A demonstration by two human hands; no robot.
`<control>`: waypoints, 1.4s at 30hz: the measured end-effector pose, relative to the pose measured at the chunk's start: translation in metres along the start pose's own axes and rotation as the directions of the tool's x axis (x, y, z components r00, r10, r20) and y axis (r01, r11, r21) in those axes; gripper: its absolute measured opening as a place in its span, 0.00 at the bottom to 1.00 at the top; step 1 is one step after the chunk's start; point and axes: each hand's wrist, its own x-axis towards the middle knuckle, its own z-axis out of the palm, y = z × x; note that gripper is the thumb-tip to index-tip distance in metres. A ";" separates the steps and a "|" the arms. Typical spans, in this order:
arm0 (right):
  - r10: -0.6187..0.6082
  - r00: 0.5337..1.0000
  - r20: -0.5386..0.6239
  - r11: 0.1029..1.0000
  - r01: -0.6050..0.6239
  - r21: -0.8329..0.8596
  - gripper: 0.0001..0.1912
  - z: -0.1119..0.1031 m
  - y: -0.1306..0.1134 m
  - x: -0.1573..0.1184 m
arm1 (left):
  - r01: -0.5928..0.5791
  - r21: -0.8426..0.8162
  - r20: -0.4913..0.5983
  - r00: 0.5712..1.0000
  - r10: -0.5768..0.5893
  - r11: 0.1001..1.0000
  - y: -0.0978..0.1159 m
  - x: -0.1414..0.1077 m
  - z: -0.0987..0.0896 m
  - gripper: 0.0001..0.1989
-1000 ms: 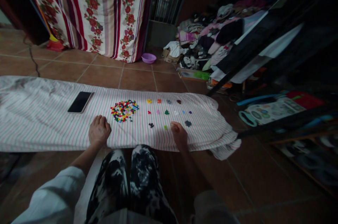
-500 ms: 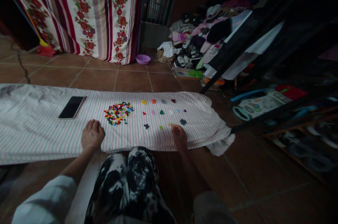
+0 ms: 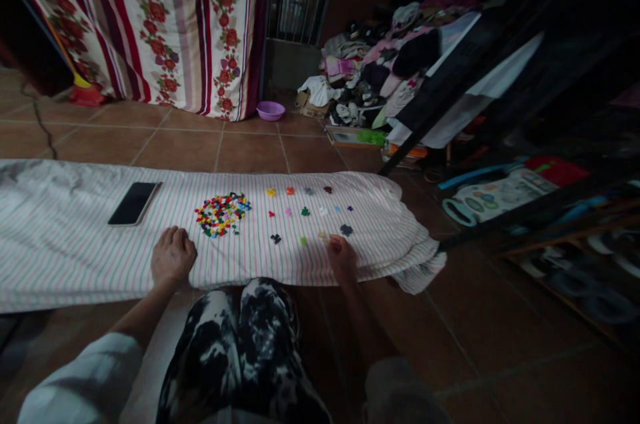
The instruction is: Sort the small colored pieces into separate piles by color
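Head | right hand [image 3: 343,257] beside beige pieces [image 3: 323,236] | pile [image 3: 223,214] slants away rightward

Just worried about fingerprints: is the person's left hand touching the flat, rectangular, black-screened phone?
No, the left hand lies on the pink-striped white fabric cloth, with cloth showing between it and the phone.
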 end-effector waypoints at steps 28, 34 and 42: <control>-0.173 0.983 -0.058 0.978 0.165 -0.131 0.08 0.011 -0.009 0.000 | 0.034 -0.082 0.004 0.999 -0.034 0.996 0.004 0.000 -0.004 0.16; -0.242 0.970 0.011 0.953 0.240 -0.184 0.15 0.010 -0.001 0.010 | 0.019 -0.052 0.035 0.999 -0.017 0.998 0.005 0.001 -0.006 0.16; -0.238 0.949 0.207 0.949 0.273 -0.160 0.16 0.005 -0.006 0.019 | 0.021 -0.015 0.019 1.000 -0.020 1.000 0.002 0.001 -0.002 0.16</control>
